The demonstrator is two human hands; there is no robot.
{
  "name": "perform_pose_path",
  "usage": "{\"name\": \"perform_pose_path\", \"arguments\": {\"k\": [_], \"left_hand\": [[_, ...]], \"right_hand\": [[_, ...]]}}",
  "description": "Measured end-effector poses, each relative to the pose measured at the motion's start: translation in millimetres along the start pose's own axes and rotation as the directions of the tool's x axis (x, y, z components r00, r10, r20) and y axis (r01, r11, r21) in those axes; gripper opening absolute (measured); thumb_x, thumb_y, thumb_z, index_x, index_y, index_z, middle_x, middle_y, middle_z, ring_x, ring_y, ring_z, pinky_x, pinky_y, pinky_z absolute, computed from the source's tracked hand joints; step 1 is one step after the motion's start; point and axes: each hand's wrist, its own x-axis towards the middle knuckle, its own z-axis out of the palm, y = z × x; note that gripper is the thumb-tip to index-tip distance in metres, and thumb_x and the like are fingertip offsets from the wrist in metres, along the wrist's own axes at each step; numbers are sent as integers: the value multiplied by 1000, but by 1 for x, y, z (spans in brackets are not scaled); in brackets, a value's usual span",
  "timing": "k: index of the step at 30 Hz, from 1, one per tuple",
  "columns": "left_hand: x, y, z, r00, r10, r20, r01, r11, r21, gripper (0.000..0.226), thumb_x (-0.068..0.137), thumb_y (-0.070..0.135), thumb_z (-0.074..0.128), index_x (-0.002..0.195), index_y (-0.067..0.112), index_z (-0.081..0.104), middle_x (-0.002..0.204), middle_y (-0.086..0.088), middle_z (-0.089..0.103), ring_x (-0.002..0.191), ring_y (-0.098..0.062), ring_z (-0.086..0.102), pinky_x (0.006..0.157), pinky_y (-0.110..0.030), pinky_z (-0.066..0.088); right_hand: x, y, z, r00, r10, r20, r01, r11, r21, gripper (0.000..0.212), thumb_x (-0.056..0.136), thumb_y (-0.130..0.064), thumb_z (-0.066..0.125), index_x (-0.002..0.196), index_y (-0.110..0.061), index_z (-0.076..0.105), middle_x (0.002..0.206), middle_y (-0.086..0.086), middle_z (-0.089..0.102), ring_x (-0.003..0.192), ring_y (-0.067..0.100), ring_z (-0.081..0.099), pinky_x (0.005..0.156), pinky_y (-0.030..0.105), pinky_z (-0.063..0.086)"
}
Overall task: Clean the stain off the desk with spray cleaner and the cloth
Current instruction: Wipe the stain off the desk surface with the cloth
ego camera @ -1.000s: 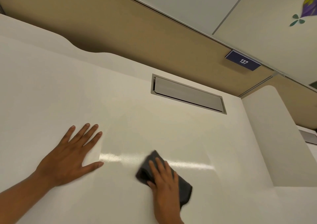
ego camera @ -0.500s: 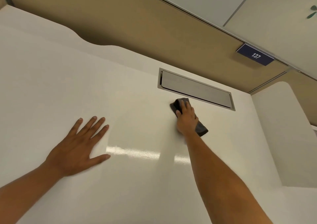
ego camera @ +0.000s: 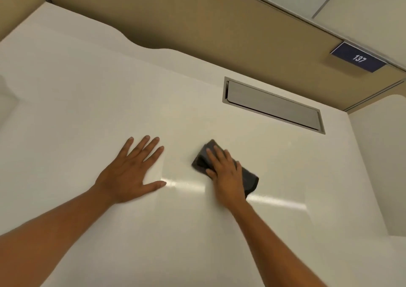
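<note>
A folded dark grey cloth [ego camera: 249, 178] lies flat on the white desk [ego camera: 87, 102] near its middle. My right hand [ego camera: 226, 172] presses down on the cloth, fingers spread over its top, the cloth's ends showing on both sides. To its left my left hand [ego camera: 134, 170] rests flat on the desk with fingers apart, holding nothing. No stain shows on the glossy surface, only a bright strip of reflected light. No spray bottle is in view.
A grey metal cable flap [ego camera: 272, 105] is set into the desk behind my right hand. A tan partition [ego camera: 197, 23] runs along the back with a dark blue "137" sign [ego camera: 358, 58]. A raised white side panel [ego camera: 380, 166] stands at the right.
My right hand pushed the cloth away to the cable flap, then pulled it back towards me and left. My left hand stayed planted on the desk. The view shifted.
</note>
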Motion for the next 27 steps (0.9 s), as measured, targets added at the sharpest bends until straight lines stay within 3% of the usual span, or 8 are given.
{"name": "perform_pose_path", "arguments": {"k": [4, 7, 10, 15, 19, 22, 27], "left_hand": [[-3, 1, 2, 1000, 0, 7, 0, 1000, 10, 100, 95, 87, 29, 171, 24, 16, 182, -2, 11, 168, -23, 9, 135, -58, 13], [-3, -1, 3, 1000, 6, -3, -6, 1000, 15, 100, 95, 87, 30, 171, 23, 16, 182, -3, 12, 168, -24, 9, 135, -58, 12], [-2, -1, 5, 1000, 6, 6, -6, 1000, 17, 101, 94, 88, 29, 171, 24, 14, 182, -2, 11, 168, -24, 9, 135, -58, 10], [-3, -1, 5, 1000, 9, 14, -9, 1000, 19, 101, 95, 88, 27, 171, 24, 11, 182, -3, 10, 168, -25, 8, 135, -57, 8], [-2, 0, 3, 1000, 7, 21, -8, 1000, 18, 99, 96, 87, 24, 171, 24, 13, 182, -3, 11, 168, -25, 8, 135, -59, 10], [-2, 2, 1, 1000, 8, 28, -8, 1000, 19, 98, 96, 86, 24, 171, 23, 13, 182, -3, 10, 168, -25, 8, 135, -59, 10], [-2, 2, -4, 1000, 7, 28, -8, 1000, 15, 92, 100, 82, 20, 171, 23, 15, 181, -3, 12, 168, -25, 9, 135, -59, 11]], "right_hand": [[92, -8, -19, 995, 100, 11, -100, 995, -5, 57, 112, -37, 42, 165, -34, 21, 175, -4, 15, 161, 26, 13, 125, 58, 21], [86, -30, -10, 1000, 14, 12, -13, 999, -30, 57, 112, -37, 43, 165, -34, 23, 175, -4, 18, 161, 26, 13, 124, 60, 21], [25, -47, 6, 994, -106, 26, 107, 994, -33, 57, 111, -38, 44, 165, -36, 23, 175, -7, 18, 161, 25, 12, 127, 56, 17], [-127, -56, 43, 995, -100, 25, 98, 993, 61, 66, 110, -37, 48, 164, -47, 13, 174, -18, 5, 163, 17, -2, 131, 49, -2], [-193, -38, 53, 981, -183, 69, 179, 982, 59, 64, 106, -44, 45, 163, -49, 16, 174, -21, 9, 163, 19, 7, 127, 48, -4], [-139, -12, 34, 978, -194, 72, 193, 981, 18, 60, 106, -42, 44, 163, -44, 24, 173, -15, 19, 162, 23, 13, 125, 59, 13], [19, -12, -2, 995, 95, 2, -95, 995, 26, 58, 110, -38, 46, 165, -35, 24, 175, -7, 17, 161, 27, 12, 123, 61, 21]]}}
